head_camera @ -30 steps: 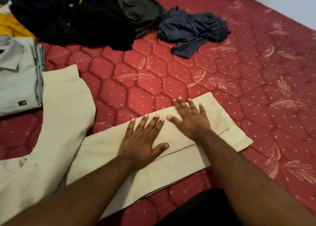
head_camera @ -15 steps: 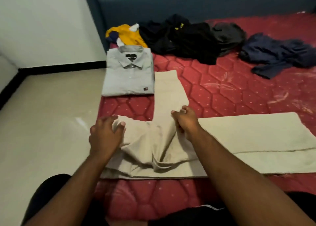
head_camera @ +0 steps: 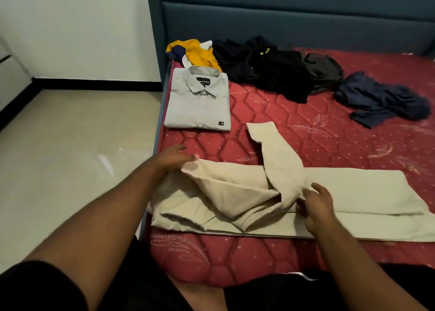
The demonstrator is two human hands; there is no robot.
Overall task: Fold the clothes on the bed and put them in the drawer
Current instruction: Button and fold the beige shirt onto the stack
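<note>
Cream trousers (head_camera: 353, 188) lie along the near edge of the red mattress (head_camera: 306, 132), one leg flat to the right, the other leg raised and bent toward the far side. My left hand (head_camera: 173, 157) pinches the waistband corner and lifts it at the left. My right hand (head_camera: 315, 205) grips the cloth where the raised leg meets the flat one. A folded grey shirt (head_camera: 200, 103) rests beyond them near the mattress's left edge. Unfolded clothes lie at the back: a yellow garment (head_camera: 195, 54), a black pile (head_camera: 266, 68), a dark grey piece (head_camera: 324, 73), a navy garment (head_camera: 381, 101).
A blue padded headboard (head_camera: 282, 16) stands behind the bed. Pale tiled floor (head_camera: 70, 146) and a white wall with dark skirting lie to the left. No drawer is in view. My knees in dark shorts press against the mattress's near corner.
My view swung left from the trouser legs to the waist. Both hands left the flat leg and took hold of the waist area; the upper leg has since lifted and shifted right.
</note>
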